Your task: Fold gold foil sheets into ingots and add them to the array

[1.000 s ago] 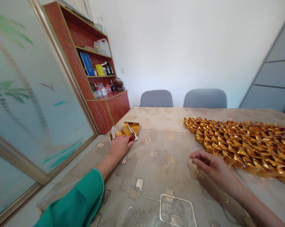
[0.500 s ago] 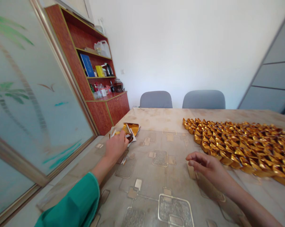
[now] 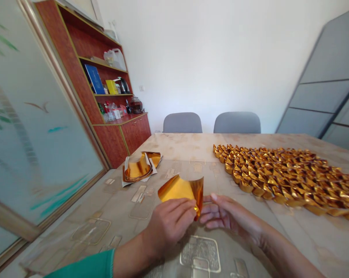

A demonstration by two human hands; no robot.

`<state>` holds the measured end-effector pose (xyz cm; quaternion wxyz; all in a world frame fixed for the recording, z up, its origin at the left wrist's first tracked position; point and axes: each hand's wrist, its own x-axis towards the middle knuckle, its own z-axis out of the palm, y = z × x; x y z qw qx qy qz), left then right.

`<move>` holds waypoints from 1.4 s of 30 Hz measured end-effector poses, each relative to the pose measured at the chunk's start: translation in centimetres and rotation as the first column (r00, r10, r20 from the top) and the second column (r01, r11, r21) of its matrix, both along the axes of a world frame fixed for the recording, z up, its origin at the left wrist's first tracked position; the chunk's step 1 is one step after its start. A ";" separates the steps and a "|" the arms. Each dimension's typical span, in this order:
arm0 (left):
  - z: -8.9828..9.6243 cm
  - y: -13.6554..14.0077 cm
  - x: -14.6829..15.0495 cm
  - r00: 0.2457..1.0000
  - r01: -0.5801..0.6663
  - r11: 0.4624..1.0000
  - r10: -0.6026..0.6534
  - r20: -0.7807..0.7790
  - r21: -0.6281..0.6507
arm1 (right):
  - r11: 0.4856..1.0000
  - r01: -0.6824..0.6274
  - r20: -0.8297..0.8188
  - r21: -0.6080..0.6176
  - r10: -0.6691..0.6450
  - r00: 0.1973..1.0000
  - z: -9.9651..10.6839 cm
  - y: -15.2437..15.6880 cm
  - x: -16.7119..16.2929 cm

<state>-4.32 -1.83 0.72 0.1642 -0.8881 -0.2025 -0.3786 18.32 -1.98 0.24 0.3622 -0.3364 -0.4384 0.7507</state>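
Note:
A sheet of shiny gold foil paper (image 3: 177,188) is held up over the middle of the table, its sides curling upward. My left hand (image 3: 170,222) is closed on the sheet's near edge. Beside its right edge is my right hand (image 3: 226,216), with the fingers apart and extended toward the paper; whether the fingertips touch it I cannot tell. A small stack of curled gold sheets with white backs (image 3: 138,168) lies to the left, beyond my left hand. Several folded gold foil pieces (image 3: 272,173) stand in packed rows on the right.
The table (image 3: 174,148) has a patterned covering. Two grey chairs (image 3: 182,122) stand at its far side. A wooden shelf cabinet (image 3: 122,135) and a frosted glass panel (image 3: 61,162) are on the left. Grey panels (image 3: 310,96) stand at the right.
My left hand has come from the stack to the table's middle with a gold sheet in it. My right hand has moved left toward that sheet, and the view has turned slightly right.

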 end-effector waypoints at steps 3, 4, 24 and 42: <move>-0.8 -0.4 1.6 0.997 0.031 0.999 -0.033 -0.068 -0.030 | 0.998 0.037 0.058 0.056 -0.040 0.998 -0.7 0.5 -0.3; -1.1 -0.2 1.9 0.995 0.045 0.998 -0.049 -0.091 -0.047 | 0.992 0.071 0.079 0.099 -0.079 0.994 -1.0 0.8 -0.3; -2.3 0.5 -1.7 0.938 -0.329 0.827 0.344 -0.053 -0.457 | 0.024 -0.665 0.509 0.747 -0.663 0.548 -0.9 -2.4 3.0; -2.7 0.2 -1.5 0.970 0.012 0.912 -0.111 -0.217 -0.411 | 0.357 -0.655 0.744 0.666 -0.387 0.545 -0.3 -2.4 4.3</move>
